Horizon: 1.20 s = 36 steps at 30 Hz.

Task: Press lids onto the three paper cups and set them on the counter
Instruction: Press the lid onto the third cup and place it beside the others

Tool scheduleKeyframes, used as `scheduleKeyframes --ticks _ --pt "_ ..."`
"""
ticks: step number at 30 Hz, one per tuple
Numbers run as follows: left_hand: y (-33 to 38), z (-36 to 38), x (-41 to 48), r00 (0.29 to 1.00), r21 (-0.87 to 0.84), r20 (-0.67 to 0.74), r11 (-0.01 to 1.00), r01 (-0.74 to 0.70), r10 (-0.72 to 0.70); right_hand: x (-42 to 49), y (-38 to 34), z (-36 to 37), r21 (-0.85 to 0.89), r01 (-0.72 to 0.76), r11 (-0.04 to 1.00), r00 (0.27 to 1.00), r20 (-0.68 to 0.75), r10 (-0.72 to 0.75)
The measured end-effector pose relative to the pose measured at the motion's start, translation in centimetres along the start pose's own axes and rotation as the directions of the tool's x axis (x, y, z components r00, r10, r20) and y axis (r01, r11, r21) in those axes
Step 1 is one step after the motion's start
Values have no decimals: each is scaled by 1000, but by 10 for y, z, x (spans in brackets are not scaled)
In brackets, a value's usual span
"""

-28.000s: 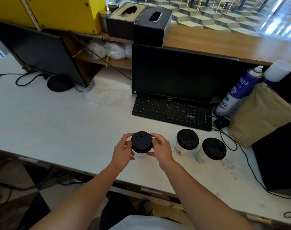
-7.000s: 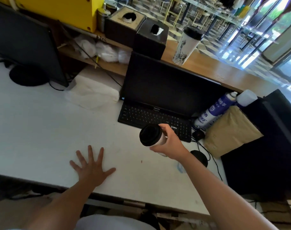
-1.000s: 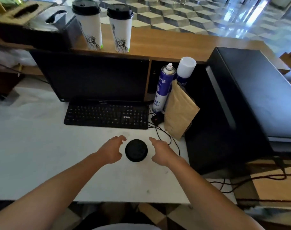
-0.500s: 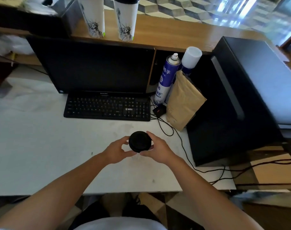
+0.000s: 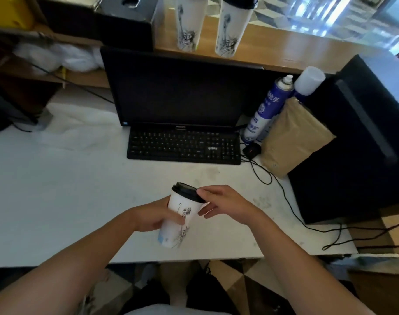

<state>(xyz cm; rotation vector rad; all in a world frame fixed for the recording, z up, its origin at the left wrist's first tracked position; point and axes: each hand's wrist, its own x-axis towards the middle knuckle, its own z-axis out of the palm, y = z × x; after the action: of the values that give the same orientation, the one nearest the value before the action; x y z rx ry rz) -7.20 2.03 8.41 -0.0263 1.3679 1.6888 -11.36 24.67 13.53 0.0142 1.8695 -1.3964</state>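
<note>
A white paper cup (image 5: 179, 214) with a black lid (image 5: 187, 192) is lifted above the white desk (image 5: 57, 192) and tilted. My left hand (image 5: 154, 215) grips the cup's body from the left. My right hand (image 5: 223, 202) touches the lid's right rim with its fingertips, fingers fairly straight. Two more lidded white cups, one (image 5: 189, 23) beside the other (image 5: 231, 26), stand upright on the wooden counter (image 5: 285, 53) behind the monitor.
A black monitor (image 5: 182, 87) and keyboard (image 5: 183, 145) stand behind the held cup. To the right are a blue spray can (image 5: 265, 110), a brown paper bag (image 5: 294, 137), a black cabinet (image 5: 357, 133) and trailing cables (image 5: 285, 196). Black tissue boxes (image 5: 128, 21) sit on the counter's left.
The cup has been lifted off the desk and tilted, so its white side shows. My left hand moved down onto its body; my right hand stays at the lid.
</note>
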Motion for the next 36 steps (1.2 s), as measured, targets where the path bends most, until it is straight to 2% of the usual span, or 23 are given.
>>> scheduleKeyframes --ticks 2,4,6,8,11,13,15,18,22,26,30,32,34,36 --pt "-4 -15 -17 981 -144 183 985 91 -64 0 -6 15 -82 37 996 999 17 -36" --pt "-7 -20 -31 945 -244 321 959 145 -61 -2 -11 29 -132 92 987 996 22 -90" --pt "-7 -21 -34 941 -258 338 958 126 -32 -1 -18 39 -220 190 957 981 10 -192" --pt "1 -19 -33 967 -201 253 975 90 -38 4 -26 42 -398 262 879 956 -14 -291" --pt "14 -5 -25 999 5 -43 1000 -30 31 12 -34 39 -568 251 784 936 -64 -346" --pt "20 6 -18 948 208 -289 975 -74 133 17 -35 34 -613 185 768 935 -131 -330" --pt "24 13 -9 875 409 -425 912 -44 233 20 -35 29 -627 124 769 936 -184 -301" --pt "27 17 3 822 511 -489 860 -2 292 22 -36 21 -609 88 788 936 -220 -274" --pt "29 24 19 782 555 -518 832 -1 347 23 -34 8 -615 72 785 928 -246 -278" --pt "23 32 32 728 571 -561 821 -4 394 26 -31 2 -592 -2 806 937 -283 -205" --pt "16 37 42 685 565 -592 825 -25 426 26 -37 0 -669 -26 743 961 -221 -165" --pt "14 36 41 682 539 -592 840 -61 429 21 -39 -5 -599 4 801 967 -202 -155" --pt "12 29 37 700 505 -575 857 -103 423 19 -41 -11 -328 16 945 973 -214 -91" --pt "6 22 30 685 451 -597 881 -144 417 15 -39 -16 11 27 1000 981 -191 -25"
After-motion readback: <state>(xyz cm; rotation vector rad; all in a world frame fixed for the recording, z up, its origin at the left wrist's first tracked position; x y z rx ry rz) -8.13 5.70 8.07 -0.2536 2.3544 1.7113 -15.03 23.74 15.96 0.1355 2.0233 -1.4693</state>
